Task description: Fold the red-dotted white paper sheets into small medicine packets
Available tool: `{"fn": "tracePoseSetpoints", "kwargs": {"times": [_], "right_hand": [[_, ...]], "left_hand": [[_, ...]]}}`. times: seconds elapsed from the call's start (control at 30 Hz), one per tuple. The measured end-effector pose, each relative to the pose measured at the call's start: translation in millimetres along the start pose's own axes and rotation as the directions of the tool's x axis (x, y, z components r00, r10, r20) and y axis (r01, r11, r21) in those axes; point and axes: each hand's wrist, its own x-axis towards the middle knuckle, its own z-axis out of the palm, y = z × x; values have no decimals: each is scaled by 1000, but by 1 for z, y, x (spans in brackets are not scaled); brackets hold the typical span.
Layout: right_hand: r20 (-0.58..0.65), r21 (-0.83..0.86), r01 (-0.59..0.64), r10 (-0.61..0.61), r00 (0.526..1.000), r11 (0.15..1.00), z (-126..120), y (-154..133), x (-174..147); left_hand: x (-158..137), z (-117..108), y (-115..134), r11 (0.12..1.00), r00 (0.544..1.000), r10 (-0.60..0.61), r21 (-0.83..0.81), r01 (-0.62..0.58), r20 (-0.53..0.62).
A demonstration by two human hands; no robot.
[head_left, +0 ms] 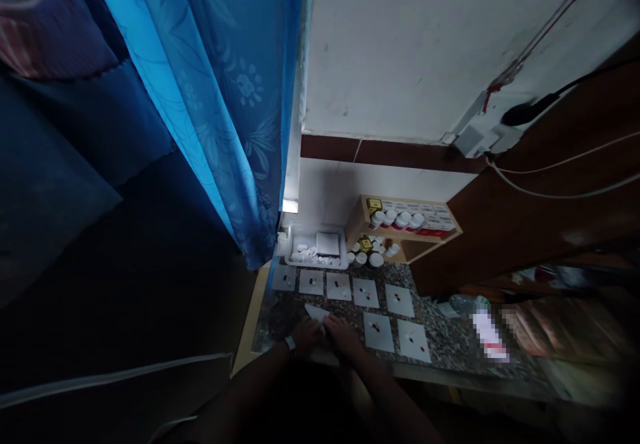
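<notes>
Both hands meet at the front edge of the speckled counter (400, 273) on a white paper sheet (316, 311), which looks partly folded, one corner pointing away from me. My left hand (306, 335), a watch on its wrist, grips the paper's near left side with bent fingers. On the right side, my right hand (344, 335) closes on the same paper, fingertips close to the left ones. Behind and to the right lie several square white papers (311, 276), each bearing a few small pills (377, 327). Whatever is inside the folded paper is hidden.
A clear plastic tray (342, 261) holds small folded white packets (310, 254) and a paper stack (327, 244). Beside it, a wooden shelf (358, 217) carries white bottles (403, 220) and boxes. A blue curtain (240, 111) hangs left; a plastic bottle (470, 304) lies right.
</notes>
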Motion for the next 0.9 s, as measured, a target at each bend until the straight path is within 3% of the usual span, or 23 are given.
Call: {"fn": "tracePoseSetpoints", "kwargs": {"times": [0.03,0.2,0.3,0.47,0.63,0.9], "right_hand": [[4,-13,1,-1,1000,1000,0,-1,0],[-14,-74,18,-19,1000,997,2,-1,-2],[-18,-92,27,-29,999,995,2,-1,-2],[-12,-78,14,-15,1000,997,0,-2,-2],[-21,-65,4,-6,1000,998,2,-4,-1],[-56,-114,2,-8,998,993,9,-1,-1]], "left_hand": [[2,0,7,999,998,32,-37,-30,46],[11,-3,24,995,999,-33,-92,36,34],[10,-3,20,997,996,-15,-72,22,91],[2,-3,8,998,997,61,-27,-60,46],[6,-8,8,994,990,107,-32,-104,95],[11,-3,9,997,974,29,-79,-11,226]]}}
